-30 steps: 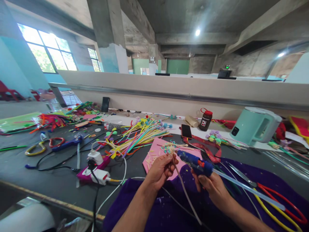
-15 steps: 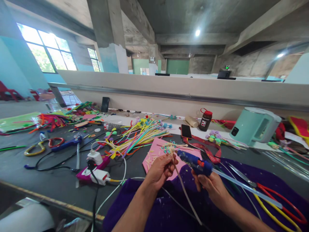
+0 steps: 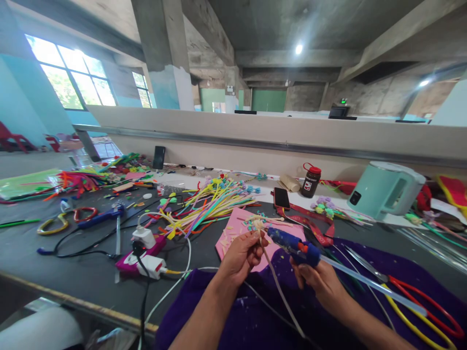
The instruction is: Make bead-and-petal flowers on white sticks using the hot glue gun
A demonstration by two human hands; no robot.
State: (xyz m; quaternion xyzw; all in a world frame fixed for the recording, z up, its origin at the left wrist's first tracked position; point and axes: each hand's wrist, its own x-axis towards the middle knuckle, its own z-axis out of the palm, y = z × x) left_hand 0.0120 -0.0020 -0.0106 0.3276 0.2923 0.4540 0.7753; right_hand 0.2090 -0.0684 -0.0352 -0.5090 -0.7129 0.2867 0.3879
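Head view, left hand (image 3: 242,255): centre of frame, thumb and fingers pinched together on pale stem (image 3: 279,284) just under the flower.
Pale stem: hangs from the pinch, runs down and right toward bottom edge.
Cream flower head (image 3: 259,225): centre of frame, just above left fingertips, at top of stem.
Right hand (image 3: 321,282): lower right of centre, wrapped around handle of blue glue gun (image 3: 294,244).
Blue glue gun: nozzle aimed left, just beside flower head; can't tell if touching. Clear glue stick (image 3: 372,281) sticks out the back toward lower right.
Pink board (image 3: 239,218): behind and under the hands, small cream pieces (image 3: 226,237) scattered on its left part.
Scissors (image 3: 388,279): lower right, blades apart, red and yellow handles, on purple cloth (image 3: 412,265).
Stem bundle (image 3: 207,206): multicoloured, left of centre, behind power strip (image 3: 158,244) with plugs in it.
Second glue gun (image 3: 98,218): left of frame, lying on dark table (image 3: 22,253).
Phone (image 3: 281,198): right of centre, flat, red lanyard (image 3: 321,228) beside it.
Bottle (image 3: 311,182), kettle (image 3: 386,189): right of frame, back of table, bottle left of kettle.
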